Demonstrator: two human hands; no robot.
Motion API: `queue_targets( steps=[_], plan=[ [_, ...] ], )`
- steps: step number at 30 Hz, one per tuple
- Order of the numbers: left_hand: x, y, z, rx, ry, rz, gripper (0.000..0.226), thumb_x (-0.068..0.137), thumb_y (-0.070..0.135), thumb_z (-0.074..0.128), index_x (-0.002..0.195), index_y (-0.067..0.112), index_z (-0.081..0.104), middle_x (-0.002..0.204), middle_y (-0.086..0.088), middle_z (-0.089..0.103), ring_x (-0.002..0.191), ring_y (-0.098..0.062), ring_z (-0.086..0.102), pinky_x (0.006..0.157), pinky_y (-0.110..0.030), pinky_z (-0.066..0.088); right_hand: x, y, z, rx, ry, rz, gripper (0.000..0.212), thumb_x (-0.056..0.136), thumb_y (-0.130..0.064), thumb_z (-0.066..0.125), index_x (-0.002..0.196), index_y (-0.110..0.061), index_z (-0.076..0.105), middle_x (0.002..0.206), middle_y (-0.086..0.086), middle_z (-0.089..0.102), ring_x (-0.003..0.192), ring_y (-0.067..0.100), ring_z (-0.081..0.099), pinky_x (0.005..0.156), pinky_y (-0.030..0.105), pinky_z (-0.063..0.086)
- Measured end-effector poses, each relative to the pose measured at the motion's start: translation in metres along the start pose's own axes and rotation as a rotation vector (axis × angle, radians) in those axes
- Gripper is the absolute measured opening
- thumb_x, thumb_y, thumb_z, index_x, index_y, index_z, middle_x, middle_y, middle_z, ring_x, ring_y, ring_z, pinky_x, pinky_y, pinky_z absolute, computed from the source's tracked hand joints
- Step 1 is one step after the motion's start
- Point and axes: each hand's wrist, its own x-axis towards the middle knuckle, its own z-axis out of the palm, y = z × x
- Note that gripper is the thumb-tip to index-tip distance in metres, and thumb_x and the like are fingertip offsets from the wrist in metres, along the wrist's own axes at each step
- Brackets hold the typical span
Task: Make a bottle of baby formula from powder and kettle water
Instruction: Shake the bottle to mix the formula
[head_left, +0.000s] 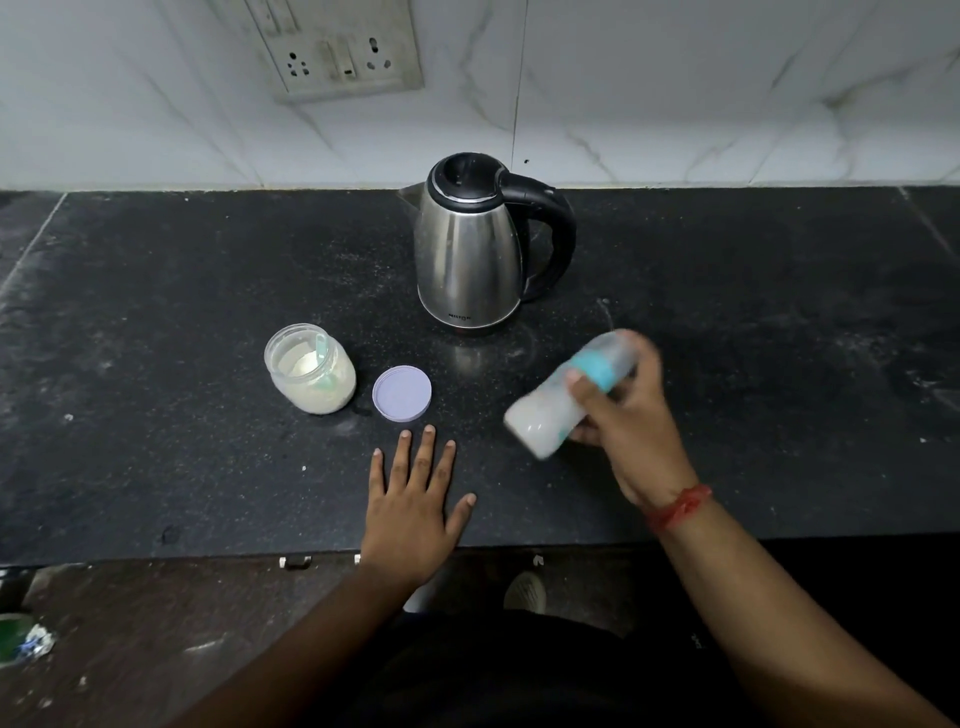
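Note:
My right hand (631, 415) grips a baby bottle (550, 410) with a teal collar and cloudy white liquid inside; the bottle is tilted on its side above the counter and motion-blurred. Flat on the black counter (182, 457) near its front edge rests my left hand (415, 509), fingers spread, holding nothing. An open clear jar of pale powder (311, 371) with a teal scoop inside stands to the left. Its lilac lid (401, 392) lies beside it. A steel kettle (470, 249) with a black lid and handle stands behind, lid down.
A marble-look wall with a socket panel (337, 52) runs behind the counter. Below the counter edge lies a dark floor, with a shoe (525, 590) and some litter (26, 642) at the far left.

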Motion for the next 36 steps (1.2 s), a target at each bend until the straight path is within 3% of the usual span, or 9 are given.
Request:
queue_targets(
  steps=[3, 7, 11, 15, 19, 23, 28, 32, 36],
  plan=[
    [0.0, 0.001, 0.001, -0.004, 0.012, 0.0, 0.073, 0.102, 0.065, 0.025, 0.161, 0.023, 0.031, 0.171, -0.008, 0.021, 0.158, -0.033, 0.017, 0.124, -0.061, 0.017, -0.005, -0.002, 0.007, 0.105, 0.155, -0.03, 0.054, 0.098, -0.023, 0.065, 0.139, -0.032, 0.031, 0.121, 0.002, 0.058, 0.099, 0.02, 0.07, 0.068, 0.04, 0.063],
    [0.0, -0.001, 0.002, 0.001, 0.013, 0.007, 0.073, 0.101, 0.065, 0.028, 0.16, 0.022, 0.032, 0.17, -0.008, 0.022, 0.158, -0.034, 0.018, 0.124, -0.062, 0.017, -0.016, 0.005, 0.018, -0.122, -0.107, -0.064, 0.064, 0.091, -0.021, 0.074, 0.14, -0.04, 0.036, 0.125, -0.003, 0.059, 0.105, 0.02, 0.068, 0.074, 0.044, 0.063],
    [0.0, 0.0, 0.002, -0.01, 0.019, 0.004, 0.072, 0.101, 0.065, 0.028, 0.16, 0.022, 0.033, 0.17, -0.008, 0.022, 0.158, -0.034, 0.018, 0.123, -0.062, 0.018, -0.007, -0.008, 0.018, 0.175, 0.225, -0.086, 0.055, 0.098, -0.019, 0.065, 0.14, -0.028, 0.03, 0.121, 0.0, 0.057, 0.105, 0.02, 0.068, 0.068, 0.038, 0.063],
    [-0.001, -0.002, 0.002, -0.004, 0.02, 0.011, 0.072, 0.102, 0.065, 0.027, 0.16, 0.023, 0.032, 0.17, -0.008, 0.022, 0.157, -0.034, 0.019, 0.124, -0.062, 0.018, -0.014, -0.003, 0.021, -0.053, -0.036, -0.03, 0.068, 0.091, -0.018, 0.073, 0.144, -0.035, 0.035, 0.125, 0.001, 0.059, 0.11, 0.024, 0.067, 0.076, 0.046, 0.064],
    [0.0, 0.0, 0.002, -0.006, 0.021, 0.006, 0.072, 0.102, 0.065, 0.027, 0.16, 0.022, 0.033, 0.17, -0.009, 0.022, 0.158, -0.034, 0.018, 0.123, -0.062, 0.019, -0.007, -0.014, 0.018, 0.212, 0.254, -0.097, 0.063, 0.096, -0.018, 0.067, 0.144, -0.031, 0.029, 0.124, 0.0, 0.057, 0.109, 0.02, 0.068, 0.076, 0.041, 0.063],
    [-0.001, -0.001, 0.002, -0.007, 0.025, 0.016, 0.072, 0.102, 0.065, 0.027, 0.16, 0.022, 0.034, 0.17, -0.009, 0.024, 0.157, -0.034, 0.02, 0.123, -0.062, 0.019, -0.015, -0.01, 0.021, -0.018, -0.044, -0.091, 0.072, 0.087, -0.02, 0.076, 0.144, -0.036, 0.036, 0.126, 0.003, 0.061, 0.11, 0.024, 0.068, 0.076, 0.045, 0.064],
    [0.0, 0.0, 0.002, -0.007, 0.02, 0.008, 0.072, 0.102, 0.065, 0.026, 0.16, 0.023, 0.032, 0.17, -0.008, 0.021, 0.158, -0.033, 0.017, 0.124, -0.062, 0.017, -0.008, -0.016, 0.019, 0.246, 0.239, -0.143, 0.063, 0.094, -0.018, 0.069, 0.143, -0.029, 0.03, 0.123, 0.0, 0.057, 0.107, 0.019, 0.069, 0.074, 0.039, 0.062],
    [-0.001, -0.002, 0.002, -0.005, 0.01, 0.012, 0.073, 0.102, 0.066, 0.022, 0.16, 0.023, 0.032, 0.171, -0.008, 0.021, 0.158, -0.033, 0.016, 0.124, -0.061, 0.016, -0.013, -0.008, 0.015, -0.044, -0.11, -0.075, 0.069, 0.083, -0.022, 0.078, 0.14, -0.038, 0.042, 0.123, 0.002, 0.062, 0.109, 0.023, 0.068, 0.074, 0.041, 0.063],
    [0.0, 0.0, 0.001, -0.007, 0.015, 0.005, 0.072, 0.103, 0.065, 0.023, 0.161, 0.023, 0.031, 0.171, -0.008, 0.021, 0.158, -0.033, 0.016, 0.124, -0.061, 0.016, -0.007, -0.011, 0.011, 0.208, 0.224, -0.113, 0.062, 0.094, -0.02, 0.069, 0.143, -0.028, 0.032, 0.122, 0.001, 0.06, 0.106, 0.02, 0.069, 0.072, 0.036, 0.062]
  ],
)
